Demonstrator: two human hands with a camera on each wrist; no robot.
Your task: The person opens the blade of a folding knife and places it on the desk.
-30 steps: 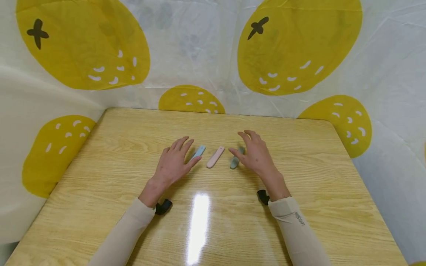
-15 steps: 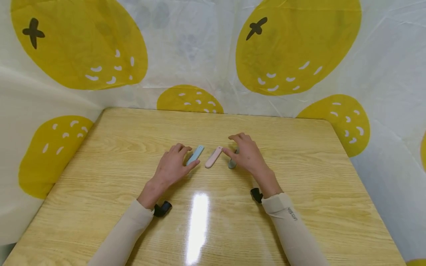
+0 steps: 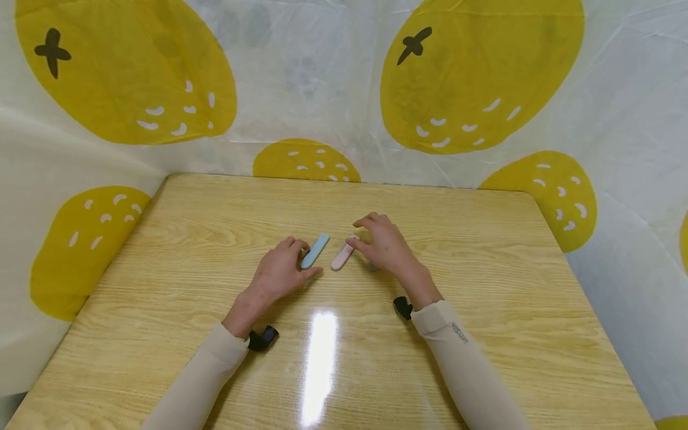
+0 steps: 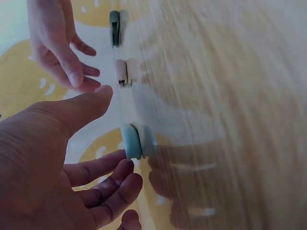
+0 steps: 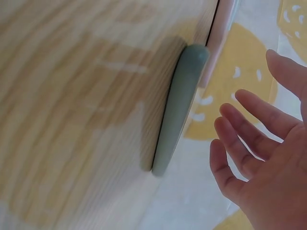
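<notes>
Three slim bars with rounded ends, pale blue, pink and grey-green, lie on the wooden table. A small hole shows at the far end of the blue one. My left hand is beside the blue bar, its index fingertip right at the bar's edge and its thumb held apart on the near side. Fingers spread, my right hand hovers over the grey-green bar and hides most of it in the head view. Its thumb overlaps the far end of the pink bar there.
A white sheet printed with yellow fruit hangs behind the table and along its sides. A dark wrist camera is worn under the left wrist, another camera under the right. Light glares on the tabletop's near middle.
My right hand has moved left from the grey-green bar toward the pink one. My left hand has drawn its fingers closer to the blue bar. The bars lie where they were.
</notes>
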